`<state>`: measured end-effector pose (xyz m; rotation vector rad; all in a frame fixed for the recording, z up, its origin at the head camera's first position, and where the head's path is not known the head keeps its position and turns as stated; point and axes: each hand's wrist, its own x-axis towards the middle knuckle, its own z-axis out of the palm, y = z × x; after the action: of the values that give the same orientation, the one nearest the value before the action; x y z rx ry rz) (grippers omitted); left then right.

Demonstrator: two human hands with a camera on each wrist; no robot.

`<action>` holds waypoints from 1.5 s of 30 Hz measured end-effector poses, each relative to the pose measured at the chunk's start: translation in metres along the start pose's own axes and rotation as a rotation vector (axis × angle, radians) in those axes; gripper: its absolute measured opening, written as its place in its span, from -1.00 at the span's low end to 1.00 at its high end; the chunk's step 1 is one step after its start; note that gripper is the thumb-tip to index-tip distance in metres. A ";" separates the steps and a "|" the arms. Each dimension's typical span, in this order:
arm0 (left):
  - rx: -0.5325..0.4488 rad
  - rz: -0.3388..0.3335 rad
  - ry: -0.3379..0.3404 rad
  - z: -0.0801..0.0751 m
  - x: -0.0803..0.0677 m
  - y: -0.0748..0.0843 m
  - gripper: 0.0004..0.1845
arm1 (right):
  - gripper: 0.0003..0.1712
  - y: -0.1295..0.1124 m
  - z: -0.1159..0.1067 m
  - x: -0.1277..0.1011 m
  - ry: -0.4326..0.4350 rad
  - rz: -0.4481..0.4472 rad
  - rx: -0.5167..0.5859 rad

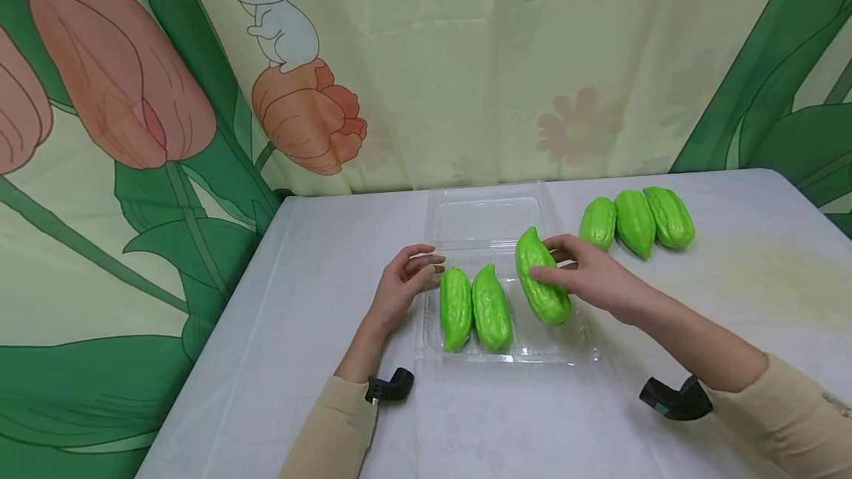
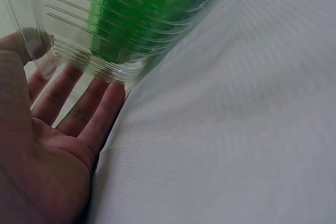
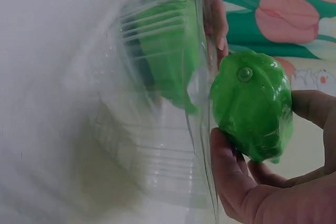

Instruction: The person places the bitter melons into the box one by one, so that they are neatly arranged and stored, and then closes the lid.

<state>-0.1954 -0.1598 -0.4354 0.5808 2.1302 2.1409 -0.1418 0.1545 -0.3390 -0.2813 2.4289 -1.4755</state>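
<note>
In the head view, my right hand (image 1: 595, 272) grips a bright green bitter melon (image 1: 541, 279) between thumb and fingers, above the right part of a clear plastic box (image 1: 532, 350). The right wrist view shows the blunt end of this bitter melon (image 3: 252, 106) beside the box's rim. Two more bitter melons (image 1: 455, 309) (image 1: 492, 309) lie side by side in the left part of the box. My left hand (image 1: 402, 283) is at the box's left side. In the left wrist view, its fairly straight fingers (image 2: 86, 106) touch the ribbed wall, with the thumb by the rim.
The box's clear lid (image 1: 492, 213) lies folded back towards the rear edge of the white-covered table (image 1: 333, 242). Three bitter melons (image 1: 635, 222) lie in a row at the back right. A printed tulip curtain (image 1: 452, 94) hangs behind the table.
</note>
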 end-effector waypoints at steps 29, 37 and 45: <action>-0.007 -0.011 0.003 0.001 0.000 0.002 -0.60 | -0.22 0.001 0.024 0.006 -0.122 0.114 -0.039; 0.005 -0.012 -0.001 0.001 0.000 0.000 -0.60 | -0.17 0.000 0.020 0.002 -0.160 0.128 -0.012; 0.004 -0.014 0.001 0.001 0.000 0.001 -0.59 | -0.14 -0.002 0.016 0.000 -0.184 0.131 -0.015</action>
<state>-0.1948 -0.1589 -0.4348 0.5634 2.1332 2.1306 -0.1362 0.1405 -0.3441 -0.2438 2.2681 -1.3159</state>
